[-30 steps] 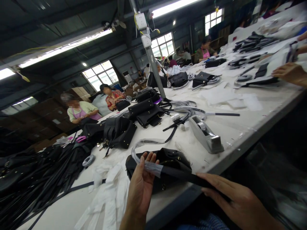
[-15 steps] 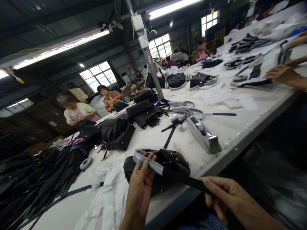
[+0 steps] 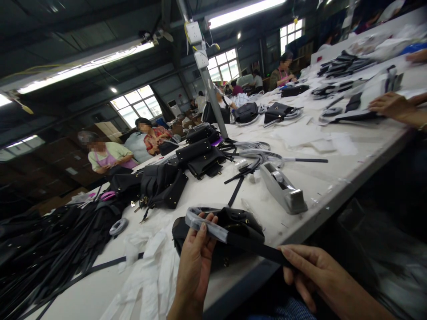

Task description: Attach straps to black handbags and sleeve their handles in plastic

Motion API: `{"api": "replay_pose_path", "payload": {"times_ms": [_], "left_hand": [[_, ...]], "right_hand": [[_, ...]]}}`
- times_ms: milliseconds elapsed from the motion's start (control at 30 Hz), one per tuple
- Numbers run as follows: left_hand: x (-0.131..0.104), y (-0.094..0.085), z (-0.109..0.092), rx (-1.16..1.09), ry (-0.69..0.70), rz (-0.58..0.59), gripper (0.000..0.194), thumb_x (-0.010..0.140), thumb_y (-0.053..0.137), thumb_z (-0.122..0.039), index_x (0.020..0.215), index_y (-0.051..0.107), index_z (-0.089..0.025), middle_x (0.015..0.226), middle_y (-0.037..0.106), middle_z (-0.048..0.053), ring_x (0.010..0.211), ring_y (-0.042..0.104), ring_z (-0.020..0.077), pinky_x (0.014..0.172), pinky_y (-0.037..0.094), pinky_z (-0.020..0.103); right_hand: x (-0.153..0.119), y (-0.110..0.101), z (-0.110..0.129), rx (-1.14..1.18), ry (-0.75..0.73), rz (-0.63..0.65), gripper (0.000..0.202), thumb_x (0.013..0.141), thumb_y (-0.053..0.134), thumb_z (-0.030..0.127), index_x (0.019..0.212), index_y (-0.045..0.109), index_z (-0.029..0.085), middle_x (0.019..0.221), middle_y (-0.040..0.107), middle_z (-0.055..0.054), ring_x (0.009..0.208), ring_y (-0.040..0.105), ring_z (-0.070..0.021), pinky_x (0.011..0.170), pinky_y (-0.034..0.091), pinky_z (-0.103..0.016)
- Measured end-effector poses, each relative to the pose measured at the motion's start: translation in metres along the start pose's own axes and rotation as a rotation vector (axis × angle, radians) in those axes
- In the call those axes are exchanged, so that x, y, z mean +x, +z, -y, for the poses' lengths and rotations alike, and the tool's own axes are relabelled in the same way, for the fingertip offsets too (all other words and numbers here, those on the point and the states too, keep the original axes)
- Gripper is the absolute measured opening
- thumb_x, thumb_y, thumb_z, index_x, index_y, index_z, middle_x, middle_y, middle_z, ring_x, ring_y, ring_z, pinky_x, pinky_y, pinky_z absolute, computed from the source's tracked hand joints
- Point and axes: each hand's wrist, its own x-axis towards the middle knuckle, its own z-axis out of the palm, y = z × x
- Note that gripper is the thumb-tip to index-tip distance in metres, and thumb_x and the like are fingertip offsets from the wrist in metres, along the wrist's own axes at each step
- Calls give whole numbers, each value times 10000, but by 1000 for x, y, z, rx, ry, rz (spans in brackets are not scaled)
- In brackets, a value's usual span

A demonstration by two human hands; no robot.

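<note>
A black strap runs between my two hands above the table's front edge. Its left portion is coiled in clear wrapping, and my left hand pinches that wrapped part between thumb and fingers. My right hand grips the bare black length, whose far end is hidden below that hand. Behind and beneath the strap lies a black handbag with small gold fittings. Strips of white wrapping lie beside my left forearm.
A grey tape dispenser stands right of the bag. Black bags and loose straps lie further back, with a heap of black straps at left. A metal post rises from the table. A co-worker's hand is at right.
My hands and the strap stay nearly in place. At the right, the co-worker's upper hand has drawn back towards the picture's edge.
</note>
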Motion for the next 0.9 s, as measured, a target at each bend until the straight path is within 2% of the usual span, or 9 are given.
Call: {"api": "replay_pose_path", "payload": {"times_ms": [67, 167, 267, 400, 533, 600, 700, 800, 900], "left_hand": [[1, 0, 0, -34, -11, -31, 243, 963, 479, -19, 1122, 635, -115, 1165, 701, 133, 1043, 708, 199, 847, 623, 260], [0, 0, -4, -128, -34, -72, 250, 995, 421, -51, 1116, 627, -124, 905, 706, 65, 814, 724, 139, 762, 634, 253], [-4, -1, -8, -270, -51, -33, 237, 1030, 414, -165, 1104, 626, -90, 654, 553, -25, 560, 600, 58, 616, 591, 175], [-8, -2, -10, -333, -7, -37, 164, 969, 568, -175, 1100, 631, -98, 574, 379, -96, 408, 382, 9, 374, 381, 106], [-7, -2, -8, -287, 54, -84, 153, 966, 532, -119, 1075, 640, -120, 563, 332, -104, 352, 265, 5, 298, 242, 116], [-7, -2, -7, -309, 89, -69, 174, 996, 476, -151, 1037, 642, -124, 568, 341, -96, 349, 251, 6, 299, 229, 113], [-8, -4, -5, -361, 141, -15, 188, 1000, 451, -155, 1018, 638, -143, 629, 442, -68, 391, 326, 7, 357, 310, 104], [-9, -6, -1, -401, 139, 27, 177, 987, 474, -143, 1048, 639, -158, 737, 560, -28, 485, 464, 21, 479, 441, 126], [-11, -6, 6, -390, 98, -23, 197, 999, 477, -180, 1114, 637, -177, 889, 666, 19, 633, 615, 58, 681, 557, 193]], "right_hand": [[0, 2, 0, 65, 9, 9, 502, 911, 572, 566, 714, 688, 120, 638, 663, -24, 371, 461, -18, 415, 334, -155], [0, 6, 0, 213, 37, 5, 409, 882, 632, 541, 837, 739, 149, 704, 673, -20, 428, 474, -35, 438, 381, -165], [1, 10, -3, 284, 66, -28, 357, 804, 741, 504, 980, 768, 195, 746, 675, -11, 533, 524, -62, 503, 429, -175], [3, 11, -5, 108, 19, -60, 381, 777, 779, 455, 1066, 774, 207, 693, 657, -6, 682, 584, -119, 677, 477, -225], [1, 15, 0, -105, -35, -18, 552, 813, 722, 484, 1294, 657, 221, 737, 680, -18, 738, 608, -168, 756, 483, -294], [-1, 17, 1, -135, -11, 39, 593, 824, 704, 492, 1340, 618, 213, 773, 690, -27, 767, 619, -178, 773, 484, -301], [1, 20, -1, -169, 37, 128, 581, 851, 685, 479, 1352, 602, 196, 856, 708, -46, 802, 632, -175, 779, 485, -289], [8, 30, 0, -190, 72, 205, 603, 876, 650, 508, 1366, 579, 162, 876, 712, -59, 762, 636, -161, 704, 484, -264], [21, 50, 9, -173, 76, 285, 665, 895, 599, 561, 1403, 520, 140, 778, 709, -45, 681, 636, -143, 635, 486, -236]]}}
